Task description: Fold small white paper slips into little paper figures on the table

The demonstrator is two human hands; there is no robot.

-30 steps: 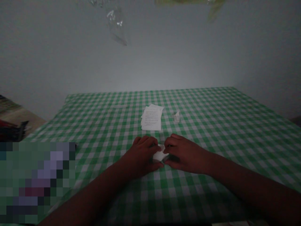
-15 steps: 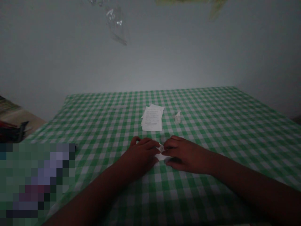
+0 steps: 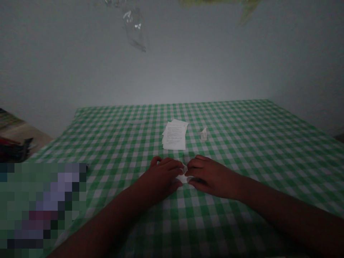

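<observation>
Between my two hands, low on the tabletop, lies a small white sheet of paper [image 3: 184,178] with its far part raised or folded; my fingers cover most of it. My left hand [image 3: 161,179] grips its left side, fingers bent over the far part and thumb at the near edge. On the other side my right hand [image 3: 212,175] is closed on the paper in much the same way. Beyond the hands is a loose stack of printed sheets [image 3: 174,138]. A small folded piece of paper [image 3: 204,135] stands to the right of that stack.
A green and white checked tablecloth [image 3: 113,143] covers the table, which reaches back to a pale wall [image 3: 188,71]. Clear plastic [image 3: 135,30] hangs on the wall. At the left edge, part of the view is pixelated, with dark reddish items [image 3: 13,148] beyond it.
Both hands stay in nearly the same place. The right thumb has shifted slightly toward the left thumb, and a little more of the paper's raised part shows.
</observation>
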